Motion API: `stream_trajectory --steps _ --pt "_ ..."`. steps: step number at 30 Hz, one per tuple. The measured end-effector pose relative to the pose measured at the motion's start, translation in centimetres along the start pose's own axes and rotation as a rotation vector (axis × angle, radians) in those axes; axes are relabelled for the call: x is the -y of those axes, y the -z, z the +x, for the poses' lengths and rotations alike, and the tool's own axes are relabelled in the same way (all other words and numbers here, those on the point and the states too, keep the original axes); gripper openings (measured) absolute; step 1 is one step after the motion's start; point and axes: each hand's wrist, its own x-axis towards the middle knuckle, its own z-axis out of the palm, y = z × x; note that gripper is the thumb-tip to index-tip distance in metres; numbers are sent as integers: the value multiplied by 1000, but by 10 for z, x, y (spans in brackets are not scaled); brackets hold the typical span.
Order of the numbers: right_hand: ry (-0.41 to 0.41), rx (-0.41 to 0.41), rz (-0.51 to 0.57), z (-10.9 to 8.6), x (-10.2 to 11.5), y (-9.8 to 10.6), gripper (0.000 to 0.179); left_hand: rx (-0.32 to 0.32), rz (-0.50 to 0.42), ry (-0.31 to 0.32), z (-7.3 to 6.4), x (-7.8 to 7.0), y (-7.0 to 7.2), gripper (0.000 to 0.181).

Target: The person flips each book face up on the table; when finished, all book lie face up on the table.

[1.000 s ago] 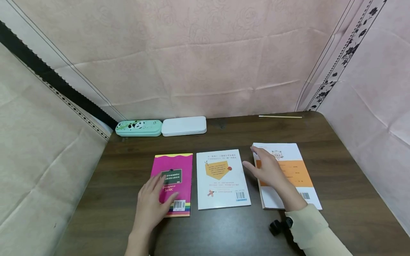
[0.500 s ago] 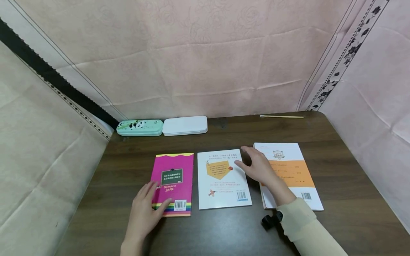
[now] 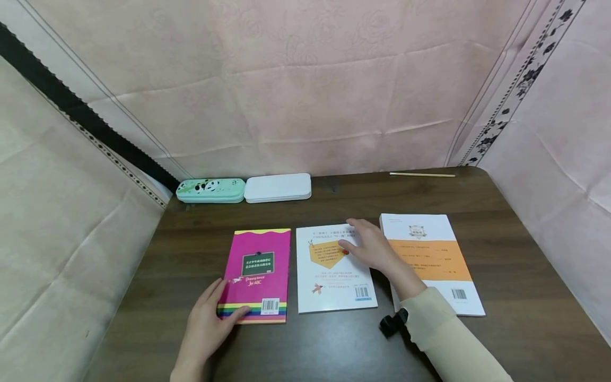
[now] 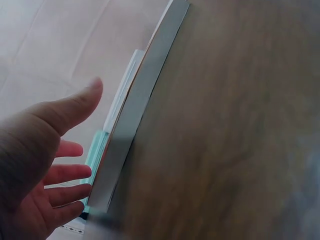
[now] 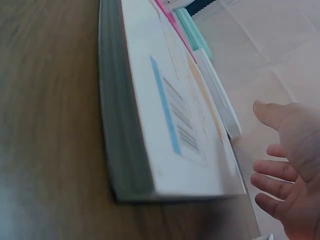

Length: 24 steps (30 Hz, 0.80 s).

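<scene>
Pale pink cloth [image 3: 305,95], creased and faintly rose-patterned, stands behind the dark wood-grained table [image 3: 343,339]. The orange-and-white book [image 3: 431,260] lies flat at the right, its long axis running from the wearer toward the cloth, its top slightly left. At centre, the white book [image 3: 334,276] lies likewise, printed top toward the cloth, barcode at the near right corner; cover glossy, rectangular, page block thick in the right wrist view. At left, the pink book [image 3: 258,291] also points toward the cloth, rainbow stripes across its near end. Left hand [image 3: 207,318]: wide, thumb apart, at the pink book's near left corner; firm contact cannot be confirmed. Right hand [image 3: 374,249]: wide, thumb apart, over the white book's far right corner; contact cannot be told. Behind, end to end, sit a smooth white case [image 3: 278,188] and a rounded mint panda case [image 3: 211,191]. A thin, pale stick [image 3: 422,174] lies along the far edge.
</scene>
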Motion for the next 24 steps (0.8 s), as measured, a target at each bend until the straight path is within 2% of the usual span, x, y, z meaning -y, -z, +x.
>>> stream_trajectory --steps 4,11,17,24 --pt "14 28 5 6 4 -5 70 8 -48 13 -3 5 -1 101" --pt "35 51 24 16 11 -13 67 23 -95 5 -6 10 -1 97" --pt "36 95 52 24 19 -21 66 7 -118 -1 -8 12 0 98" --pt "46 107 63 37 24 -28 67 -15 -144 -34 -9 15 -2 96"
